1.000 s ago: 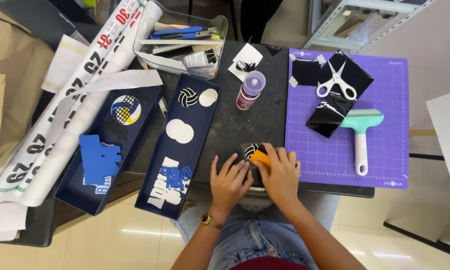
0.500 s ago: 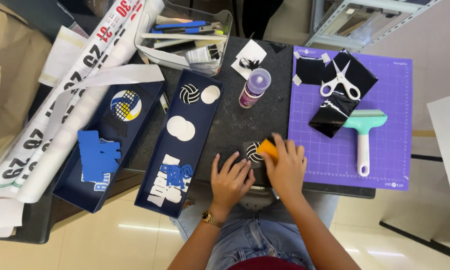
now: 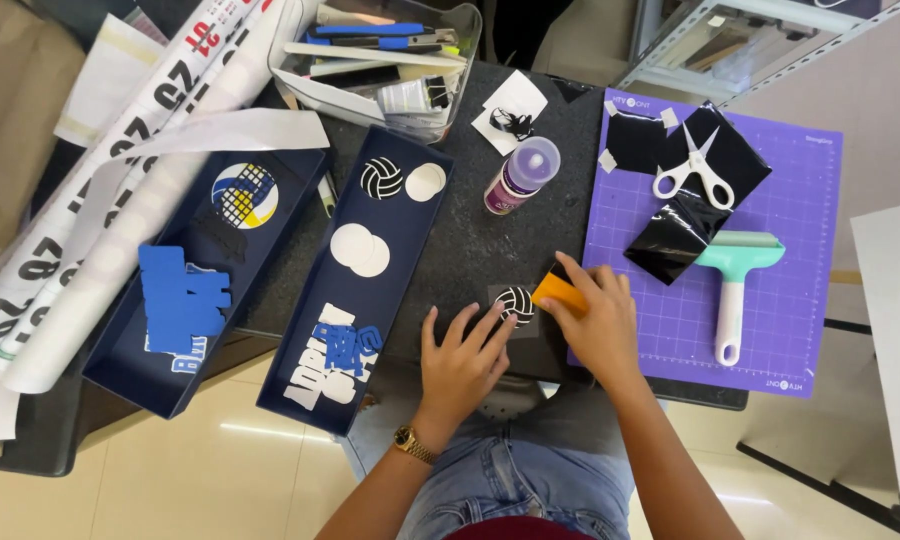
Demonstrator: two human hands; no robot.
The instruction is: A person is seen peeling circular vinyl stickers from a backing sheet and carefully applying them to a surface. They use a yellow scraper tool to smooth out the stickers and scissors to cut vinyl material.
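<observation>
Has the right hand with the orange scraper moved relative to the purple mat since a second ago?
Cannot tell: the right hand stays at the purple mat's left edge.

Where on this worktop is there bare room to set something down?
Bare dark tabletop lies between the narrow navy tray and the purple cutting mat, below the glue bottle. The mat's lower right, beside the teal roller, is free. Crowded: around the left hand and right hand at the volleyball cutout.

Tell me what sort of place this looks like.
Probably a craft or vinyl-cutting workbench. A purple cutting mat holds scissors and a teal roller, and the right hand presses an orange scraper on a volleyball sticker.
</observation>
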